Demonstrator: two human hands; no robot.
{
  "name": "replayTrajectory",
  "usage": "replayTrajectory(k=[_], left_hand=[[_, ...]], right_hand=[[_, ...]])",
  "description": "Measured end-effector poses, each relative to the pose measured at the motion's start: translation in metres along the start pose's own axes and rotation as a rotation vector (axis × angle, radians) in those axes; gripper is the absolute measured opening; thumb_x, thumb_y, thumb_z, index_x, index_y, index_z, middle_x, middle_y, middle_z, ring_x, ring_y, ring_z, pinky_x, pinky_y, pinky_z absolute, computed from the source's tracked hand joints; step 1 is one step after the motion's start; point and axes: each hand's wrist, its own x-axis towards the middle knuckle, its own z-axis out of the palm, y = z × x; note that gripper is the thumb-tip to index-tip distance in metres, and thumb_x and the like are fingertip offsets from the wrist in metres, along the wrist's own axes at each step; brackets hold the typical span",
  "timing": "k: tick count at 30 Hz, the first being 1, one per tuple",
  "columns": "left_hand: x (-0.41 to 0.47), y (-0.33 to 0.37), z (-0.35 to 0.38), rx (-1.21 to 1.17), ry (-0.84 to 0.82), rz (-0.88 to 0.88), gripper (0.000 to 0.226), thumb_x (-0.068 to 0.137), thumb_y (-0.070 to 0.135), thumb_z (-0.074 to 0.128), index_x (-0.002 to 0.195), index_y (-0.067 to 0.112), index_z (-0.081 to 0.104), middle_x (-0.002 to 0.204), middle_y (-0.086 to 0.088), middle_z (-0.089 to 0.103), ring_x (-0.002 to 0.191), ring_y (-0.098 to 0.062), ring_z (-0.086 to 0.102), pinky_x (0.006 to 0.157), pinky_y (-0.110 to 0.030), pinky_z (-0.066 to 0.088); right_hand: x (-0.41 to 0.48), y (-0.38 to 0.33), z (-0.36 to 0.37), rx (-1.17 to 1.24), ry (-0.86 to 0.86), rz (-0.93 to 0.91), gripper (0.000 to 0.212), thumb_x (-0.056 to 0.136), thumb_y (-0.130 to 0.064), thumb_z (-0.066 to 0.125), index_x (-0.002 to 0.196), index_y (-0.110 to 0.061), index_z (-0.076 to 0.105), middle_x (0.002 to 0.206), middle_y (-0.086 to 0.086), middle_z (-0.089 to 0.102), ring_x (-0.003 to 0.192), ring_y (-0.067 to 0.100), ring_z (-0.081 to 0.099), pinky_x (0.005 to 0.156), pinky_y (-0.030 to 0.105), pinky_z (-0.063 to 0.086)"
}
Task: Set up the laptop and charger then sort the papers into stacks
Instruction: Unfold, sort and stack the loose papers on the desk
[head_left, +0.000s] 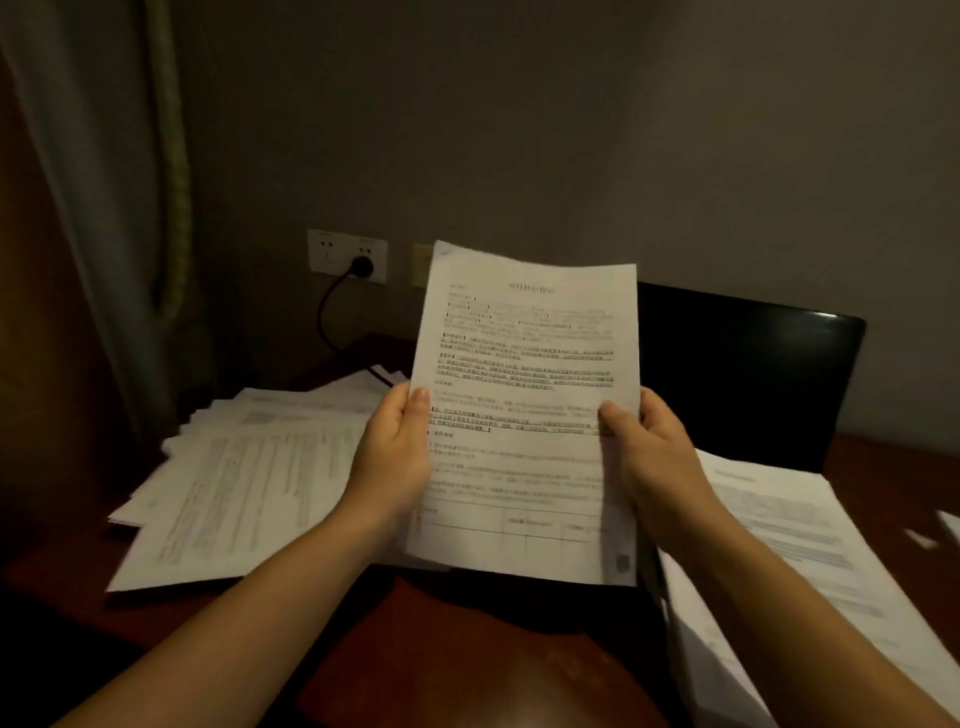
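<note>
A printed sheet (524, 415) is being held upright above the bench (467, 649). The left hand (395, 457) is pinching its left edge and the right hand (649, 457) its right edge, with both thumbs lying on the printed face. A fanned pile of papers (234, 483) is lying to the left and a squarer stack (779, 530) to the right. Behind the sheet a dark laptop (743, 374) is standing open, and a black plug (362, 267) is sitting in the wall socket (332, 249).
</note>
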Motion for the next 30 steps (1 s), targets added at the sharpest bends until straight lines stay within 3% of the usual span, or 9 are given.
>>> replayTrajectory(k=[5,7,11,14,18,22,27,30], left_hand=[[-0.021,0.005,0.055,0.016,-0.260,-0.095,0.025,0.105,0.033,0.046,0.109,0.023,0.068,0.097,0.007,0.077,0.088,-0.012,0.074,0.078,-0.037,0.061],[-0.028,0.004,0.077,0.052,-0.338,-0.113,0.022,0.103,0.032,0.051,0.105,0.023,0.070,0.094,0.009,0.077,0.083,-0.009,0.074,0.070,-0.030,0.059],[-0.040,-0.003,0.114,0.242,-0.538,-0.089,0.016,0.099,0.034,0.059,0.099,0.021,0.070,0.089,0.011,0.077,0.079,-0.005,0.073,0.068,-0.027,0.057],[-0.047,-0.008,0.136,0.448,-0.641,0.015,0.014,0.096,0.038,0.062,0.097,0.025,0.067,0.085,0.011,0.076,0.074,-0.003,0.072,0.063,-0.028,0.059],[-0.051,-0.007,0.160,0.685,-0.628,0.144,0.013,0.096,0.044,0.060,0.091,0.032,0.061,0.077,0.010,0.071,0.057,-0.005,0.066,0.045,-0.020,0.043],[-0.051,-0.012,0.173,0.960,-0.577,0.301,0.025,0.094,0.055,0.057,0.084,0.032,0.054,0.078,0.013,0.060,0.064,-0.007,0.058,0.051,-0.024,0.039],[-0.053,-0.019,0.177,1.177,-0.550,0.391,0.038,0.093,0.066,0.047,0.077,0.034,0.036,0.080,0.014,0.046,0.067,-0.007,0.048,0.052,-0.026,0.035],[-0.051,-0.022,0.175,1.231,-0.519,0.407,0.040,0.090,0.073,0.044,0.090,0.034,0.037,0.091,0.008,0.047,0.078,-0.012,0.050,0.060,-0.029,0.040]], right_hand=[[-0.015,0.002,-0.083,-0.098,0.036,0.186,0.015,0.105,-0.023,0.052,0.115,-0.021,0.063,0.096,0.001,0.079,0.083,0.024,0.077,0.072,0.045,0.063],[-0.023,0.007,-0.116,-0.149,0.057,0.250,0.015,0.104,-0.024,0.053,0.115,-0.021,0.062,0.094,0.001,0.079,0.082,0.024,0.077,0.068,0.042,0.062],[-0.040,0.019,-0.170,-0.311,0.152,0.277,0.015,0.100,-0.024,0.060,0.114,-0.022,0.060,0.092,0.001,0.077,0.073,0.017,0.077,0.054,0.028,0.058],[-0.046,0.034,-0.198,-0.503,0.204,0.235,0.026,0.097,-0.025,0.065,0.122,-0.023,0.058,0.100,-0.005,0.074,0.074,0.012,0.076,0.058,0.028,0.061],[-0.046,0.047,-0.217,-0.607,0.244,0.164,0.037,0.096,-0.024,0.066,0.132,-0.022,0.055,0.117,-0.008,0.068,0.091,0.011,0.071,0.071,0.029,0.062],[-0.046,0.054,-0.228,-0.747,0.284,0.109,0.045,0.095,-0.027,0.067,0.137,-0.020,0.052,0.124,-0.008,0.062,0.094,0.006,0.058,0.066,0.015,0.048],[-0.046,0.063,-0.233,-1.130,0.213,0.190,0.033,0.097,-0.044,0.060,0.125,-0.025,0.058,0.129,0.000,0.063,0.084,0.009,0.059,0.069,0.025,0.051],[-0.046,0.060,-0.230,-1.273,0.203,0.216,0.033,0.096,-0.052,0.057,0.120,-0.030,0.061,0.141,0.004,0.049,0.115,0.021,0.055,0.094,0.040,0.053]])
